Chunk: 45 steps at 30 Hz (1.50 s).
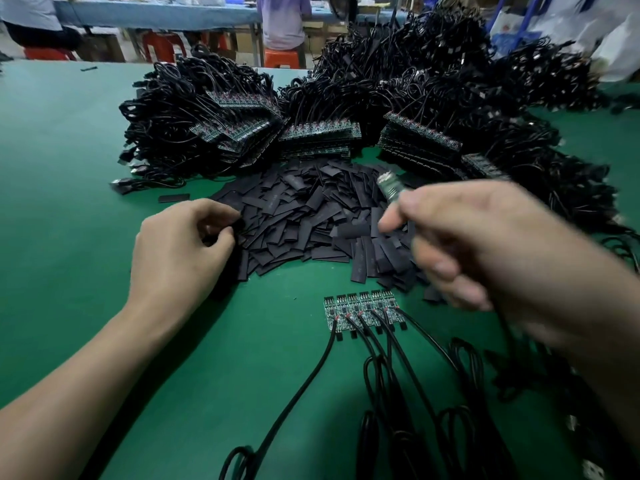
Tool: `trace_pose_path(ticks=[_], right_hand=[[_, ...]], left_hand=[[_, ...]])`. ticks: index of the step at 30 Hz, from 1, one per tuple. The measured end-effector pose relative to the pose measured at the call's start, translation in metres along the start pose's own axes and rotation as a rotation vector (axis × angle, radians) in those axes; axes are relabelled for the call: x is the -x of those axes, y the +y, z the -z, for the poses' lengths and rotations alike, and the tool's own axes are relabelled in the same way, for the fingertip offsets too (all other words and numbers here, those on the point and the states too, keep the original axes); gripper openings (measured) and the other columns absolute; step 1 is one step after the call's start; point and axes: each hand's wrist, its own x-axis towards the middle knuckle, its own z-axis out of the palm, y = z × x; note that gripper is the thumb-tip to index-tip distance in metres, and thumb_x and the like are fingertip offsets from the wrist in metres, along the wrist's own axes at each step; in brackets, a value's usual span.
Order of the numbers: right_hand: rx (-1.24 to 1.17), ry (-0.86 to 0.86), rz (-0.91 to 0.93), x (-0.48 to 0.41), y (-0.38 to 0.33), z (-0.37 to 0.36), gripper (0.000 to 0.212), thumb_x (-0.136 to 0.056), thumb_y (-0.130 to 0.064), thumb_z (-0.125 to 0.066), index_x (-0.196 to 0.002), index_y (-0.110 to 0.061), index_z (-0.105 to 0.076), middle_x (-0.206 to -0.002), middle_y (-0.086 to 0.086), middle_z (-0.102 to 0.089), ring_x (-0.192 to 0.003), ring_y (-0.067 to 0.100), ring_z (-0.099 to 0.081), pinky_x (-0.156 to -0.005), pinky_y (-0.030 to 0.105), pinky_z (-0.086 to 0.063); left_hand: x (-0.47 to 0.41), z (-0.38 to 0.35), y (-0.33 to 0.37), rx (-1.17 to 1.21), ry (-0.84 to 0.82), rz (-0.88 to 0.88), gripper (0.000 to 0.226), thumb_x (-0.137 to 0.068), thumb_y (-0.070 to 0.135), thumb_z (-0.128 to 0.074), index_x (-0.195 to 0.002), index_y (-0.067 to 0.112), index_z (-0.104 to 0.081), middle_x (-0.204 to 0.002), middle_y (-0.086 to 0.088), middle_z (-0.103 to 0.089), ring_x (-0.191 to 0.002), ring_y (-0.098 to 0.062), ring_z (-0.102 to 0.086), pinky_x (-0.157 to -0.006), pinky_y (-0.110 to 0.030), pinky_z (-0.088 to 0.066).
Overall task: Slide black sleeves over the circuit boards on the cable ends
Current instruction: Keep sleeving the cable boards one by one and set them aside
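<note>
Left hand (183,251) sits at the left edge of the pile of flat black tubing sleeves (311,216) on the green-matted counter (69,168). Its grip is closed, thumb and fingers pinching what I take to be a single black sleeve (239,224). Right hand (485,244), motion-blurred, has its grip closed on a small green cable-end circuit board (389,187), raised over the pile's right side and well apart from the left hand. A row of six bare green boards on black cables (360,310) lies near, unsleeved. On the far side are heaped bundles of black cable with stacked boards (311,133). My judgement: the step in hand is mating sleeve to board. To do it well I would squeeze the sleeve's edges so its mouth opens, present the board's free end square to it, and push along the board's length until the solder joints are covered, without kinking the wires.
</note>
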Motion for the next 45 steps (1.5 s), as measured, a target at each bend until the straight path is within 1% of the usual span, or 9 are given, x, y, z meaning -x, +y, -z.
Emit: trace_pose_path(ticks=[6,11,15,18,22,25,29,36,45], right_hand=[[0.033,0.069,-0.049,-0.011,0.044,-0.029,0.027,-0.105,-0.038,-0.054,-0.091,-0.025,-0.073,-0.051,-0.006,-0.047,-0.040,0.008,-0.035,-0.040,0.018,-0.031],[0.165,0.135,-0.059,-0.014,0.048,-0.035,0.037,-0.088,-0.059,-0.057,-0.092,-0.026,-0.073,-0.053,-0.003,-0.042,-0.046,0.010,-0.037,-0.054,0.030,-0.032],[0.104,0.089,-0.091,-0.011,0.050,-0.039,0.031,-0.096,-0.041,-0.068,-0.088,-0.012,-0.072,-0.054,0.002,-0.038,-0.048,0.013,-0.032,-0.052,0.030,-0.028],[0.024,0.066,-0.111,-0.011,0.050,-0.039,0.021,-0.100,-0.023,-0.064,-0.089,-0.007,-0.073,-0.047,-0.005,-0.039,-0.042,0.006,-0.029,-0.043,0.019,-0.023],[0.010,0.078,-0.109,-0.011,0.051,-0.039,0.021,-0.101,-0.022,-0.062,-0.087,-0.008,-0.072,-0.046,-0.005,-0.039,-0.042,0.007,-0.028,-0.043,0.021,-0.022],[0.070,0.045,-0.097,-0.011,0.050,-0.037,0.025,-0.102,-0.030,-0.061,-0.086,-0.015,-0.073,-0.048,-0.005,-0.042,-0.045,0.011,-0.029,-0.046,0.026,-0.023],[0.217,0.006,-0.070,-0.012,0.042,-0.018,0.036,-0.103,-0.050,-0.051,-0.089,-0.026,-0.074,-0.048,-0.007,-0.047,-0.048,0.012,-0.036,-0.049,0.025,-0.032],[0.277,-0.095,-0.110,-0.013,0.044,-0.008,0.040,-0.105,-0.044,-0.050,-0.082,-0.021,-0.072,-0.046,-0.007,-0.045,-0.044,0.011,-0.034,-0.048,0.021,-0.033],[0.255,-0.177,-0.151,-0.011,0.042,-0.008,0.040,-0.106,-0.039,-0.051,-0.074,-0.024,-0.070,-0.045,-0.007,-0.043,-0.044,0.010,-0.033,-0.048,0.020,-0.031]], left_hand=[[0.012,0.002,0.018,0.356,-0.138,-0.090,0.016,-0.092,0.011,-0.073,-0.096,0.027,-0.075,-0.085,0.012,-0.075,-0.074,-0.005,-0.069,-0.072,-0.016,-0.054],[0.030,-0.001,0.042,0.785,-0.423,-0.017,0.014,-0.086,0.016,-0.069,-0.098,0.014,-0.075,-0.080,0.002,-0.075,-0.060,-0.011,-0.068,-0.062,-0.015,-0.052],[0.040,-0.006,0.051,0.897,-0.440,0.022,0.014,-0.084,0.009,-0.068,-0.096,0.008,-0.075,-0.084,-0.005,-0.076,-0.068,-0.010,-0.069,-0.064,-0.017,-0.056],[0.044,-0.007,0.053,0.818,-0.402,-0.025,0.014,-0.084,0.016,-0.071,-0.096,0.012,-0.076,-0.087,-0.003,-0.078,-0.075,-0.015,-0.073,-0.068,-0.020,-0.058],[0.045,-0.002,0.052,0.448,-0.270,-0.347,0.027,-0.076,0.030,-0.081,-0.099,0.016,-0.078,-0.092,0.009,-0.075,-0.086,-0.010,-0.072,-0.077,-0.018,-0.056],[0.044,-0.001,0.052,0.393,-0.232,-0.428,0.025,-0.078,0.028,-0.081,-0.099,0.015,-0.080,-0.092,0.007,-0.074,-0.085,-0.008,-0.070,-0.076,-0.016,-0.054],[0.040,0.003,0.050,0.440,-0.222,-0.333,0.023,-0.077,0.033,-0.079,-0.095,0.020,-0.080,-0.090,0.012,-0.074,-0.083,-0.007,-0.070,-0.076,-0.014,-0.052],[0.037,0.003,0.046,0.542,-0.255,-0.198,0.021,-0.073,0.033,-0.080,-0.091,0.023,-0.080,-0.086,0.010,-0.077,-0.081,-0.008,-0.072,-0.077,-0.022,-0.057],[0.034,0.001,0.042,0.490,-0.319,-0.240,0.026,-0.072,0.042,-0.078,-0.093,0.027,-0.080,-0.089,0.014,-0.075,-0.083,-0.008,-0.071,-0.077,-0.020,-0.055]])
